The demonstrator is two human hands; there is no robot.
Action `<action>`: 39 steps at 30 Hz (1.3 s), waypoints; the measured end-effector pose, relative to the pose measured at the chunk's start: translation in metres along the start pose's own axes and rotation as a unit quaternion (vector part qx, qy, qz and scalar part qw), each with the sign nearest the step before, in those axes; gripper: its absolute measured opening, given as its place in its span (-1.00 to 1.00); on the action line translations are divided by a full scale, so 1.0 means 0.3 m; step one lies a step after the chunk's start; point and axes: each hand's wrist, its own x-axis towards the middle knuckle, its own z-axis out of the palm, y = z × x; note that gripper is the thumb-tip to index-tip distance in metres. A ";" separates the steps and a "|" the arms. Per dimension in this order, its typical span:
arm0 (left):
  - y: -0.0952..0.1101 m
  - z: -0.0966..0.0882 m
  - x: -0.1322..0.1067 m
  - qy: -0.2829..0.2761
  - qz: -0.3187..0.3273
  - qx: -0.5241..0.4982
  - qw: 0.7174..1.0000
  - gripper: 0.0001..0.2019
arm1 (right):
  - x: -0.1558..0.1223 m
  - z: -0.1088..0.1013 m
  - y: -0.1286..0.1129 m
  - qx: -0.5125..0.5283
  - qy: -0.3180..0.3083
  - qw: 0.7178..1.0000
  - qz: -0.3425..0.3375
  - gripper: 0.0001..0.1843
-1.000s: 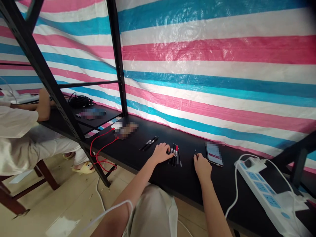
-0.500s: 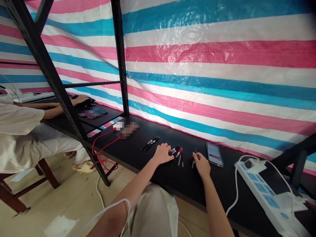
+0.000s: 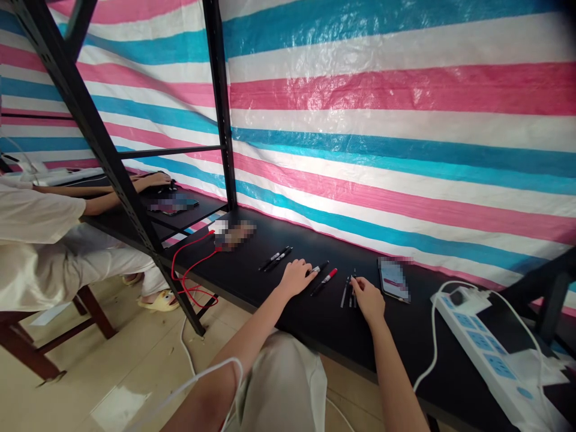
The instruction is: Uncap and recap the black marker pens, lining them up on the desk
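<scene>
My left hand [image 3: 296, 278] lies over the black table [image 3: 288, 315], its fingers curled onto the near end of a black pen [image 3: 321, 266]. Just right of it rests a black pen with a red part [image 3: 324, 281]. My right hand [image 3: 368, 298] pinches a thin pen refill [image 3: 354, 277] between thumb and fingertips. Beside those fingertips another slim refill [image 3: 344, 293] lies on the tabletop. To the left of my left hand, a pair of black pens [image 3: 275, 258] lie side by side.
A phone [image 3: 392, 279] lies beyond my right hand. At right is a white power strip [image 3: 483, 348] with cables. Red cables [image 3: 183, 270] hang over the table's left edge by a black post [image 3: 153, 240]. A co-worker's hand [image 3: 155, 180] is at the neighbouring table.
Near my right hand, the refills now lie farther right, apart from the pens. The pens by my left hand are more spread out, and the red-marked one lies clear of the others.
</scene>
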 end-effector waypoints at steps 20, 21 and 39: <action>0.001 -0.013 0.008 -0.012 0.078 -0.176 0.981 -0.78 | -0.015 0.020 -0.014 0.190 -0.033 0.970 -0.149 -0.54; 0.005 -0.019 0.006 -0.006 0.073 -0.175 0.982 -0.78 | -0.012 0.021 -0.012 0.210 -0.028 0.966 -0.146 -0.55; 0.026 -0.030 -0.001 0.010 0.078 -0.101 0.992 -0.79 | 0.024 0.004 0.013 0.588 -0.032 0.808 -0.013 -0.52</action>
